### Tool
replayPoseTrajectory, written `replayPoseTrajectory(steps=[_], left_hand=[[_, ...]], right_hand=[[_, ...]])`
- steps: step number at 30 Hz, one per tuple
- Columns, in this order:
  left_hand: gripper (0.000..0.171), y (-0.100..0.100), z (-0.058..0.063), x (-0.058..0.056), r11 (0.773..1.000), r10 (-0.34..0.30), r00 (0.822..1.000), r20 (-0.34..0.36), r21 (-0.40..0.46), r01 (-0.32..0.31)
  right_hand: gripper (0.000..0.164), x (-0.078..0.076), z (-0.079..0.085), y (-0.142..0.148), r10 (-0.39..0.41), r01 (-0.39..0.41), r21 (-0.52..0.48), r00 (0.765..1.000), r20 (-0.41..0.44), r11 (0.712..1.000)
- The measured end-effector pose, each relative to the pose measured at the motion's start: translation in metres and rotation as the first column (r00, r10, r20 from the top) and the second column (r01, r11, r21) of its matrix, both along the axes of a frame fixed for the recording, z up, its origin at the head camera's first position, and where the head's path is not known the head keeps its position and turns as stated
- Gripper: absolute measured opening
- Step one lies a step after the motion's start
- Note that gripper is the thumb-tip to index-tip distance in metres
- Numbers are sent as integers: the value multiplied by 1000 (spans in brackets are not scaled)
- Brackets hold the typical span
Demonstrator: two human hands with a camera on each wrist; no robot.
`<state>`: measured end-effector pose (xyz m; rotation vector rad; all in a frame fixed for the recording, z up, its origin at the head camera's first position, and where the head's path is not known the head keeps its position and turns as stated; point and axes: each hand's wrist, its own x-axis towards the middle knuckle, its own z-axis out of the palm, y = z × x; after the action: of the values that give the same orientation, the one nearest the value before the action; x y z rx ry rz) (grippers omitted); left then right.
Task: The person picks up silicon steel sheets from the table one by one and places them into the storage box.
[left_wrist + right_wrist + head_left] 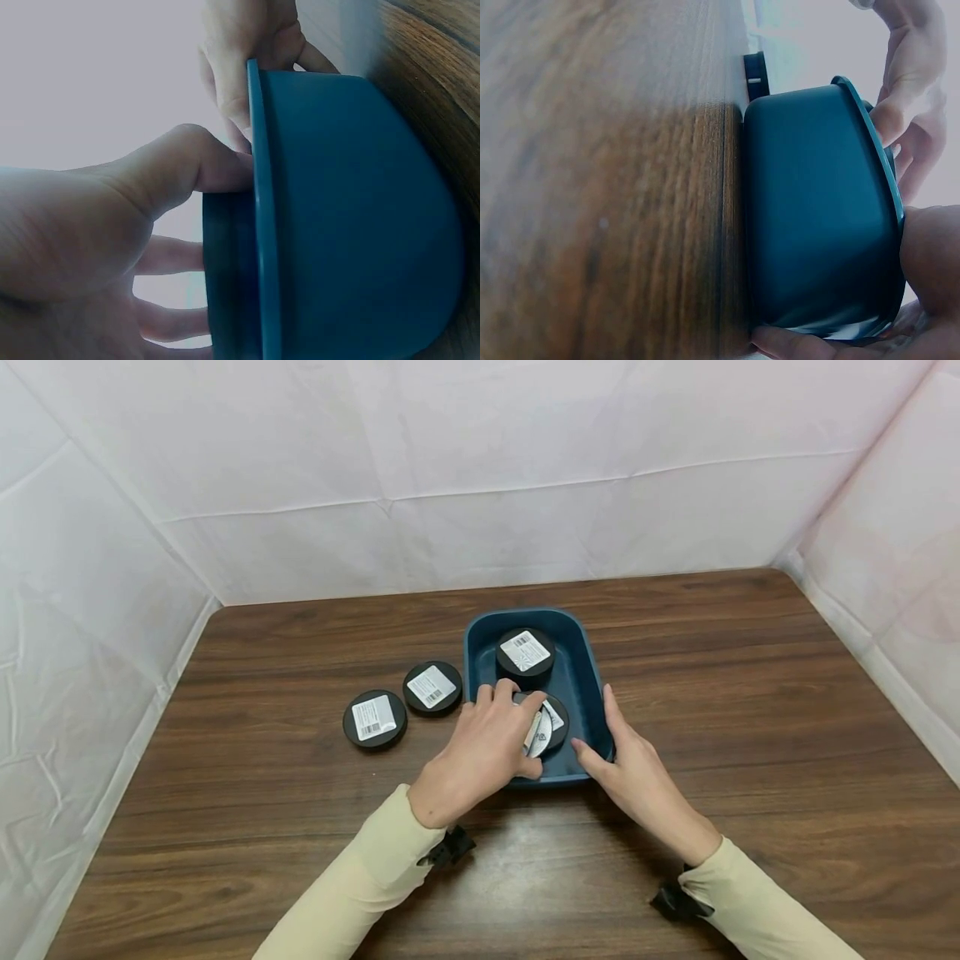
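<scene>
A blue plastic bin (588,693) stands on the table. My left hand (487,739) reaches over its near left part and grips a flat black disc (229,277) between thumb and fingers, level with the rim. A silvery round face (542,737) shows beside the left thumb. Next to it in the bin lies another black disc (560,718), partly hidden. Farther back in the bin sits a thick black disc or stack (525,656) with a white label on top. My right hand (641,777) holds the bin's near right wall, thumb at the rim and fingers outside.
Left of the bin, two black discs with white labels lie on the wooden table (750,693): one disc (432,688) close to the bin, the other disc (375,720) farther left. White sheeting (480,485) rises behind the table and at both sides.
</scene>
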<state>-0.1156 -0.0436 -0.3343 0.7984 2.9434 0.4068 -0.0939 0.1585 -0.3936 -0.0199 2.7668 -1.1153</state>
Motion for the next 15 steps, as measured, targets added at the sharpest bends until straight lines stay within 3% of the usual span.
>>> replayPoseTrajectory(steps=[8, 15], left_hand=[[72, 5, 0, -6, 999, 13, 998, 69, -32, -11], [70, 7, -1, -11, 997, 13, 997, 80, -73, -8]], right_hand=[[90, 1, -1, 0, 0, 0, 7, 1000, -6, 1000], [90, 0, 0, 0, 2, -2, -4, 1000, -6, 1000]])
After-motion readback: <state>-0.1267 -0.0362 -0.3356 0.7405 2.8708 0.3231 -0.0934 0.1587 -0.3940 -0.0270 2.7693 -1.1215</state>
